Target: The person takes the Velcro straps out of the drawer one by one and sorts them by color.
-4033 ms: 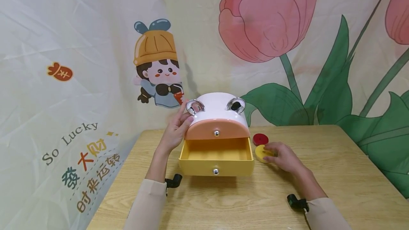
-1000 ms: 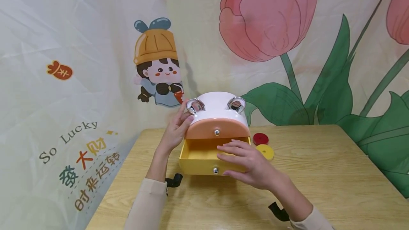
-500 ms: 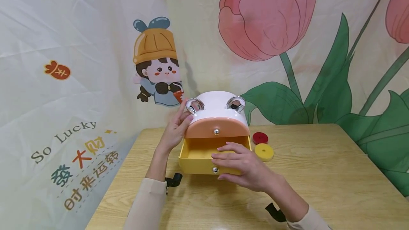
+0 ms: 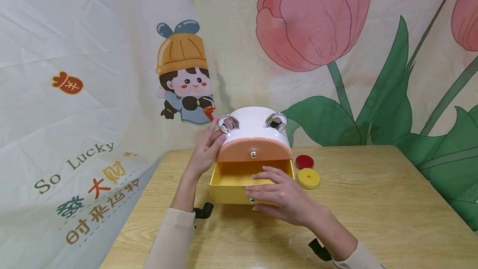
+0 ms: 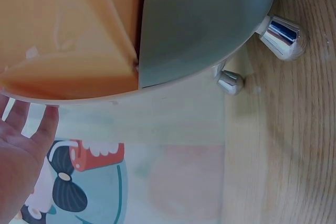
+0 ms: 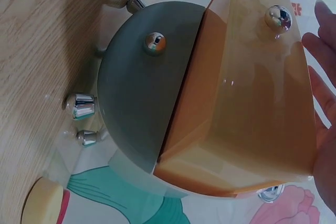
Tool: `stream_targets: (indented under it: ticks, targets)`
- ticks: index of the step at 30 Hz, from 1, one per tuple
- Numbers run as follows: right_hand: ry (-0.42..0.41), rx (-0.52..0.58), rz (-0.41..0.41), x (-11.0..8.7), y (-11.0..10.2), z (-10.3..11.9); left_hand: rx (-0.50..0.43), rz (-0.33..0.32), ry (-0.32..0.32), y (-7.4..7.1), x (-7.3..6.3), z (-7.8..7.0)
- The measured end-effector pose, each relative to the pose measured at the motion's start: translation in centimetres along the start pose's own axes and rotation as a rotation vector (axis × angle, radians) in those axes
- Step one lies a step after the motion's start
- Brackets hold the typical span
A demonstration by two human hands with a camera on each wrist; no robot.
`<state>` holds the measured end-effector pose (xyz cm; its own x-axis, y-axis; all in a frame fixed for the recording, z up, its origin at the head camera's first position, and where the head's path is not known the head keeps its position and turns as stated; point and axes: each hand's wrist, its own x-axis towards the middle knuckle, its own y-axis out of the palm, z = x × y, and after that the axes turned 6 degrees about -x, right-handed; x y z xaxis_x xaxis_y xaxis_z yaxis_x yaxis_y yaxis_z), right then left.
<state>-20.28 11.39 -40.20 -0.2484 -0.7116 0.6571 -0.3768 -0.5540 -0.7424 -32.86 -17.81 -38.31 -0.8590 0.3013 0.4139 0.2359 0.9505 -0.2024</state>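
Note:
A small cabinet (image 4: 253, 124) with a white top, silver-ringed eyes and an orange upper drawer (image 4: 239, 149) stands mid-table. Its yellow middle drawer (image 4: 225, 193) is pulled out, the visible inside bare. Below this, a grey lower drawer (image 6: 144, 82) is closed in the right wrist view. My left hand (image 4: 201, 155) rests against the cabinet's left side, fingertips at the shell beneath one eye. Spread fingers of my right hand (image 4: 285, 196) overlap the yellow drawer's front and rim at the right, around its silver knob (image 4: 252, 199). A red disc (image 4: 304, 162) and a yellow disc (image 4: 308, 178) lie right of the cabinet.
The wooden table (image 4: 373, 202) carries all of this, its back edge close to a printed cloth (image 4: 239, 53). Silver ball feet (image 5: 286, 38) hold the cabinet off the table. Black wrist cameras (image 4: 204, 211) sit near both cuffs.
My right hand has left the yellow disc and come to the front of the yellow drawer, lately edging slightly left. My left hand keeps its place; the drawer stays pulled out.

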Motion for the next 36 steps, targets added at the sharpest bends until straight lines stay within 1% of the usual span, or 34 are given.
stream_targets:
  ticks: [6, 9, 16, 28, 36]
  targets:
    - [-0.010, -0.005, -0.032, 0.08, 0.32, -0.09, -0.002, -0.006, -0.013, 0.05, 0.04, -0.03]
    - [-0.016, -0.012, -0.036, 0.15, 0.42, -0.09, -0.003, -0.008, -0.019, 0.07, 0.00, -0.08]
    - [-0.002, -0.041, 0.004, 0.32, 0.45, -0.05, -0.004, -0.009, -0.020, 0.13, -0.06, -0.22]
    - [0.035, -0.116, 0.005, 0.35, 0.71, 0.42, -0.014, -0.016, -0.033, 0.17, -0.06, -0.36]
    - [0.074, -0.118, 0.016, 0.26, 0.80, 0.46, -0.012, -0.015, -0.047, 0.18, -0.14, -0.42]
